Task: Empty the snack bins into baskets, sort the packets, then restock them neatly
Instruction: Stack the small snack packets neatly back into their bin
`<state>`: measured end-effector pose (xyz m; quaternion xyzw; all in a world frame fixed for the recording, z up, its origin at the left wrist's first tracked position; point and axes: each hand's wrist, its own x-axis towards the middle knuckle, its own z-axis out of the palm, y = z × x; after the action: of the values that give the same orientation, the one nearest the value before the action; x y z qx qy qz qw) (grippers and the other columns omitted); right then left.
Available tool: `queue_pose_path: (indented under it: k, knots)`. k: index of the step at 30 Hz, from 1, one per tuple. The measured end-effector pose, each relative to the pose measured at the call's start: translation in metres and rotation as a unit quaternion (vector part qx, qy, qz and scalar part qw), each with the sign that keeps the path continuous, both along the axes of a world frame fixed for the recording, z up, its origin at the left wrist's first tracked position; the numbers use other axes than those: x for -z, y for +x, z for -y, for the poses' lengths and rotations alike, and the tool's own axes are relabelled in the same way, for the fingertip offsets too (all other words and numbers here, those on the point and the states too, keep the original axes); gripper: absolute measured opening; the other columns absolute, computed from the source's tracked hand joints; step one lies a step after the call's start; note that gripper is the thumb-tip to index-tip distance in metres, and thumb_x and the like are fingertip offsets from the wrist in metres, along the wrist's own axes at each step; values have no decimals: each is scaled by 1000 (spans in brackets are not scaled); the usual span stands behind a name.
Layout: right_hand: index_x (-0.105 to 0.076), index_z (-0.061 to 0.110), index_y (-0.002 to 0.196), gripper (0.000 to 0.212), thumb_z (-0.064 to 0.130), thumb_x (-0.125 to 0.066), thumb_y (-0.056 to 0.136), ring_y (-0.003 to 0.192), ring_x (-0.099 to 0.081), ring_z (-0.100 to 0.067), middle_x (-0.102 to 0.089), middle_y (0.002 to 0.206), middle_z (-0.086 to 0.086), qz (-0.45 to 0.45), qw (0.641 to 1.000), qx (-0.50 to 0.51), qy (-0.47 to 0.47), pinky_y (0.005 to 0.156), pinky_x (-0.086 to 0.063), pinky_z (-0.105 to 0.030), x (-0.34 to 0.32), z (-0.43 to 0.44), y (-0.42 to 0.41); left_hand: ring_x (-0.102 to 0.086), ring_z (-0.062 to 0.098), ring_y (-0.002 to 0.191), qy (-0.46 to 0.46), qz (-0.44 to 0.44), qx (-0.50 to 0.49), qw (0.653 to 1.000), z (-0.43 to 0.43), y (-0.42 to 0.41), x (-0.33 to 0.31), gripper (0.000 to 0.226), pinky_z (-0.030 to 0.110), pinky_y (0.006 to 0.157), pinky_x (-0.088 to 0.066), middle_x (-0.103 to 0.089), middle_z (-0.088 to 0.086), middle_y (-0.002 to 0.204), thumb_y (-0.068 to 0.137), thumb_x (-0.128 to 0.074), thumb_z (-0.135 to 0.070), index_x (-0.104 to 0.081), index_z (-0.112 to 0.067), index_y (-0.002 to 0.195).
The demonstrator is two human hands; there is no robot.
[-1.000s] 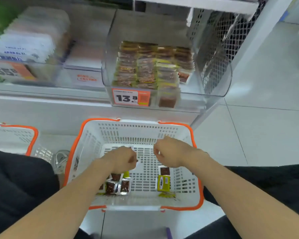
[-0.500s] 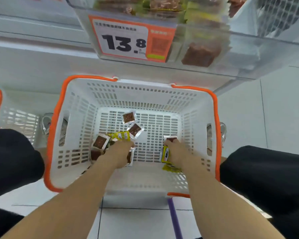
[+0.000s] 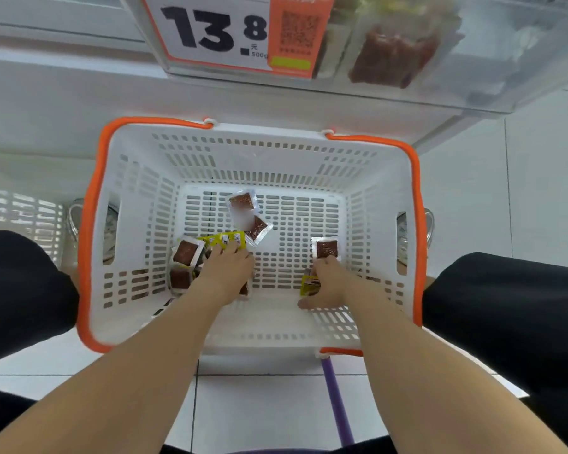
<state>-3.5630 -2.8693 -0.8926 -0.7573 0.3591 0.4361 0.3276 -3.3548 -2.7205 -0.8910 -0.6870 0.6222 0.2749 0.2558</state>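
Basket [image 3: 295,165]: white with an orange rim, on the tiled floor [image 3: 538,198], just below a clear bin [image 3: 492,60] bearing a price tag [image 3: 217,31] marked 13.8. Both hands down inside, at the basket bottom.

Left hand [image 3: 227,273]: palm down over the left heap of packets, fingertips [image 3: 235,253] touching a yellow packet [image 3: 222,240]. Pinching or merely pressing: cannot tell.

Right hand [image 3: 330,283]: fingers bent over a second yellow packet [image 3: 309,287], thumb spread sideways on the basket bottom. Grip: cannot tell.

Brown packet [image 3: 326,249] just beyond the right hand, touching its fingers. Far pair of brown packets [image 3: 243,204] near the middle, overlapping at a corner. Left brown packets [image 3: 186,253] just beside the left hand, one nearer than the other.

Second basket [image 3: 20,217] at the left edge. Purple strap [image 3: 336,398] on the near floor, running from under the basket's near rim.
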Motion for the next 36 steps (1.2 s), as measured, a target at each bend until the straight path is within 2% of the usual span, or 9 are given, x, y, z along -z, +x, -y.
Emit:
queue_pose_path:
  k: [5, 9, 13, 17, 21, 26, 30, 33, 36]
  knots:
    - [-28, 16, 153, 81, 24, -77, 88, 114, -58, -33, -36, 146, -14, 14, 1000, 8, -21, 99, -54, -43, 4, -2, 0, -38, 33, 135, 27, -47, -37, 998, -2, 5, -2, 51, 57, 115, -28, -57, 4, 131, 87, -65, 1, -51, -20, 132]
    - [-40, 14, 143, 67, 28, -77, 89, 95, -59, -31, -28, 143, -15, 29, 999, -1, -40, 87, -55, -42, 5, -6, 3, -44, 31, 113, -35, -134, -180, 974, 3, 14, -3, 18, 46, 100, -38, -56, -2, 93, 91, -73, -28, -58, -23, 82]
    - [-52, 22, 131, 47, 28, -74, 90, 112, -49, -31, -39, 136, -8, 63, 994, -39, -79, 84, -44, -41, 7, -11, 12, -62, 20, 81, -145, -304, -411, 847, 14, 21, -13, 24, 30, 65, -48, -63, 1, 90, 92, -79, -33, -65, -17, 104]
    - [-52, 41, 106, 25, 41, -70, 89, 124, -37, -32, -60, 126, -5, 66, 995, -2, -68, 94, -32, -44, 12, -16, 17, -73, 25, 96, -116, -451, -522, 715, 16, 22, -20, 38, 37, 68, -64, -64, 0, 120, 98, -72, -20, -58, -29, 133]
    - [-58, 38, 105, 19, 37, -72, 93, 128, -48, -31, -61, 125, 2, 152, 975, 159, 0, 105, -41, -49, 13, -10, 23, -72, 24, 101, -97, -428, -547, 713, 11, 20, -22, 25, 38, 76, -59, -70, 3, 113, 100, -69, -15, -61, -28, 120]
    - [-75, 21, 113, 25, 20, -82, 90, 121, -62, -13, -69, 125, 12, 242, 878, 393, 126, 96, -49, -35, -21, 9, 44, -66, 17, 102, -117, -393, -525, 746, 6, 28, -26, 27, 34, 84, -54, -69, -4, 119, 91, -80, -19, -69, -38, 107]
    - [-72, 27, 119, 38, 32, -87, 84, 117, -64, -17, -66, 130, 11, 180, 933, 285, 125, 89, -54, -34, -42, 25, 57, -69, -4, 83, -86, -444, -477, 753, 15, 34, -60, 40, 20, 70, -52, -76, -17, 102, 74, -96, -23, -78, -30, 110]
    - [-71, 27, 126, 52, 40, -90, 79, 123, -60, -18, -63, 132, 8, 170, 957, 210, 105, 98, -50, -36, -61, 32, 69, -73, 12, 103, -83, -455, -455, 761, 19, 41, -85, 44, 37, 90, -59, -78, -9, 109, 71, -98, -27, -79, -34, 110]
    - [-73, 28, 127, 57, 45, -91, 76, 118, -60, -17, -62, 130, 8, 179, 970, 135, 97, 95, -51, -35, -98, 36, 81, -72, 18, 107, -93, -457, -466, 752, 22, 45, -117, 32, 36, 85, -59, -74, -8, 111, 80, -92, -33, -76, -44, 106]
